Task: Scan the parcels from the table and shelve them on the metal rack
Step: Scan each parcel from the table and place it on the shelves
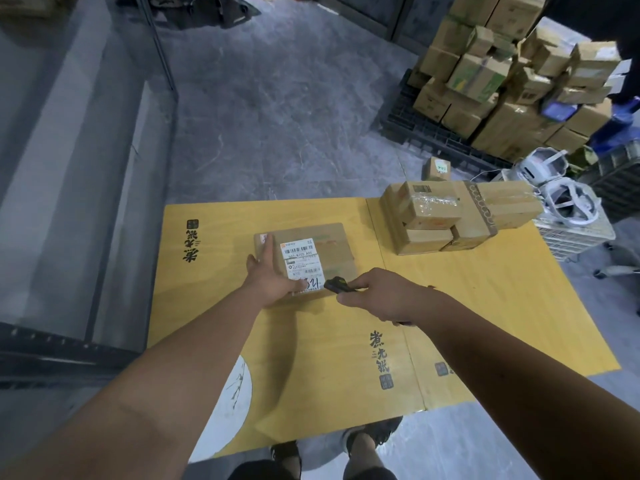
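Both forearms bare, no sleeves or watch showing, left hand (pixel 268 277) and right hand (pixel 377 294) gloveless, plus dark shoes (pixel 285 452) and dark shorts at the bottom edge.

matt cardboard parcel (pixel 313 258), glossy paper label (pixel 300 263)

Black pallet (pixel 408 128) (floor, far right); white crate (pixel 575 237).
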The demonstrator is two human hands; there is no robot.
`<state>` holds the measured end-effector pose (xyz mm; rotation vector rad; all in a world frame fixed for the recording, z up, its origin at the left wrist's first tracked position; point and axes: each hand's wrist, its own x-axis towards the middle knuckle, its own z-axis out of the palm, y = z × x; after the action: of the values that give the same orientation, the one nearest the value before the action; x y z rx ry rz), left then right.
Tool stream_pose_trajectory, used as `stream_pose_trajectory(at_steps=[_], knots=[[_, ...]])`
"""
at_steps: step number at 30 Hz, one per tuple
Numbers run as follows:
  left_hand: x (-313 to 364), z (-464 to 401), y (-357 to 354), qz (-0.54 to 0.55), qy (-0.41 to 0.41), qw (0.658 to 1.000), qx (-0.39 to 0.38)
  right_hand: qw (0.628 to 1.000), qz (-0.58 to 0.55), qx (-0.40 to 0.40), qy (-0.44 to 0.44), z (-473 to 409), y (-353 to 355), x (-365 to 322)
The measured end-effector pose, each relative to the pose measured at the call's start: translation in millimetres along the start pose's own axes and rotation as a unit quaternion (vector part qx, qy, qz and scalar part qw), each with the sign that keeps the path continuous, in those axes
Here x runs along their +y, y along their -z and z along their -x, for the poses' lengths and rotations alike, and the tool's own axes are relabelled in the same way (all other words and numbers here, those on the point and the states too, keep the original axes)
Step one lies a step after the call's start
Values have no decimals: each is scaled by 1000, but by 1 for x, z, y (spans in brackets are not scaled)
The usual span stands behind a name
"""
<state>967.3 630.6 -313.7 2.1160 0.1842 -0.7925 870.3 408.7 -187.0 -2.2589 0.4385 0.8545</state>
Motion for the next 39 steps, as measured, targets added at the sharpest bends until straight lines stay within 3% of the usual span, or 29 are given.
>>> stream_pose_trajectory(at_steps=[9, 18, 25, 39], knots=[[-21, 17, -20, 55, -35, 998, -12, 996, 77, -32, -16, 15, -5, -4], [-36, 59, -46, 108, -114, 986, 56, 990, 110, -79, -46, 38, -11, 6], [-40, 74, -55, 104, -127, 983, 85, 981, 155, -100, -54, 50, -20, 14], [-49, 76, -58, 161, -156, 971, 88, 987, 120, -101, -46, 69, -24, 25]])
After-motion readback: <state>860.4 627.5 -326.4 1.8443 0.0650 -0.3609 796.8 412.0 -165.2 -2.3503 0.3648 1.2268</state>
